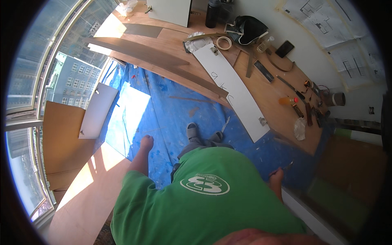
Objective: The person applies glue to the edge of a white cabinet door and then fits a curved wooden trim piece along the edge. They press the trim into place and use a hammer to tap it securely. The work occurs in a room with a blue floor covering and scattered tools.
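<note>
My left hand (pixel 147 142) hangs over the blue sheet in a loose fist, and nothing shows in it. Low on the right, my right hand (pixel 276 176) is closed round a small hand tool (pixel 288 166) with a dark reddish handle and a shiny metal end; its exact kind is too small to tell. Ahead of me, a long white panel (pixel 232 92) with handwritten marks and metal hinges lies on the wooden worktable (pixel 281 118), its near end jutting past the edge. Neither hand touches the panel.
Blue sheeting (pixel 163 106) covers the floor under my feet. On the worktable are a tape roll (pixel 223 43), a phone (pixel 284 49), an orange bottle (pixel 288 100), a black bag (pixel 247 29) and several tools. Another white panel (pixel 98 110) leans by the windows; a wooden board (pixel 92 192) lies left.
</note>
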A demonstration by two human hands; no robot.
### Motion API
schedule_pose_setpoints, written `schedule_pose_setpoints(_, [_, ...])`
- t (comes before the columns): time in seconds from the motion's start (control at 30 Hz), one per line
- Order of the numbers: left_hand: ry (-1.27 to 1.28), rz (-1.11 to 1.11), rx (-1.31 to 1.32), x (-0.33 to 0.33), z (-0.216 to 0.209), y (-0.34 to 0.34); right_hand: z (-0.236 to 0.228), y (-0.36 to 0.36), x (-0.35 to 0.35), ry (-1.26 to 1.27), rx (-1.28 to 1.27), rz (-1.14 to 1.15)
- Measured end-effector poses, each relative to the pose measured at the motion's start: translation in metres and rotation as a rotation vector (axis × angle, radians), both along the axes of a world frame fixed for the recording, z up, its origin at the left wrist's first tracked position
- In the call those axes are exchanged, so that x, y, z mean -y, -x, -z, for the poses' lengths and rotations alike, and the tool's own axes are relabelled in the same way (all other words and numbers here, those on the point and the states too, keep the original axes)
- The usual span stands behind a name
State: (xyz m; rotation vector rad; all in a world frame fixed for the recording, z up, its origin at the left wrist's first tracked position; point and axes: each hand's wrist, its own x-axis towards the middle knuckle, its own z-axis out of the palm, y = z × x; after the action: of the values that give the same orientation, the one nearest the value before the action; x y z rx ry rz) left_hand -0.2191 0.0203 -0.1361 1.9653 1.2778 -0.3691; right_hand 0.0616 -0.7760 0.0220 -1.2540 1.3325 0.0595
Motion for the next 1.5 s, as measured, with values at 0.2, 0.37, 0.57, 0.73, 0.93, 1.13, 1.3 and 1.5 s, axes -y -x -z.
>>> schedule_pose_setpoints(0.2, [-0.018, 0.172, 0.02, 0.06, -0.105, -0.081, 0.03, -0.037, 0.01, 0.004, -0.047, 0.111])
schedule_pose_setpoints(0.37, [-0.319, 0.331, 0.351, 0.015, -0.195, -0.137, 0.023, -0.03, -0.045, -0.059, 0.013, 0.122])
schedule_pose_setpoints(0.57, [-0.971, 0.624, 0.537, -0.152, -0.292, -0.266, 0.026, 0.068, -0.094, 0.124, 0.008, -0.202])
schedule_pose_setpoints(0.73, [-0.954, 1.006, 0.586, -0.313, -0.332, -0.345, 0.059, 0.188, -0.138, 0.039, 0.025, 0.27])
schedule_pose_setpoints(0.93, [-0.762, 1.284, 0.385, -0.43, -0.341, -0.356, 0.011, 0.236, -0.33, 0.054, 0.056, 0.275])
schedule_pose_setpoints(1.13, [-0.748, 1.3, 0.456, -0.486, -0.33, -0.385, -0.007, 0.255, -0.439, 0.002, 0.16, 0.404])
schedule_pose_setpoints(1.3, [-0.715, 1.32, 0.476, -0.488, -0.32, -0.396, 0.004, 0.25, -0.487, -0.006, 0.229, 0.442])
schedule_pose_setpoints(1.5, [-0.769, 1.332, 0.381, -0.49, -0.319, -0.392, -0.022, 0.241, -0.604, -0.191, 0.286, 0.527])
